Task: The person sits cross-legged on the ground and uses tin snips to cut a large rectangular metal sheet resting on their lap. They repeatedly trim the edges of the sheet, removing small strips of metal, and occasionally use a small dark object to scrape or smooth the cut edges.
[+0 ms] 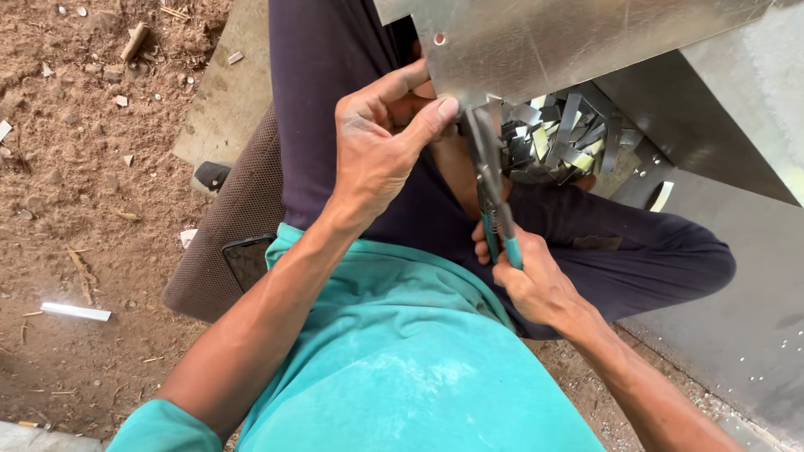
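seen from above, a seated person's left hand (381, 142) pinches the lower edge of a metal sheet (569, 42) over the lap. the right hand (528, 280) is closed around teal-handled snips (490, 180), blades at that edge. cut strips (557, 138) pile just beyond. sharp edges could cut the thumb if the snips slip.

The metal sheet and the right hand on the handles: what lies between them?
In the head view, the snips' dark blades bridge the metal sheet and right hand.
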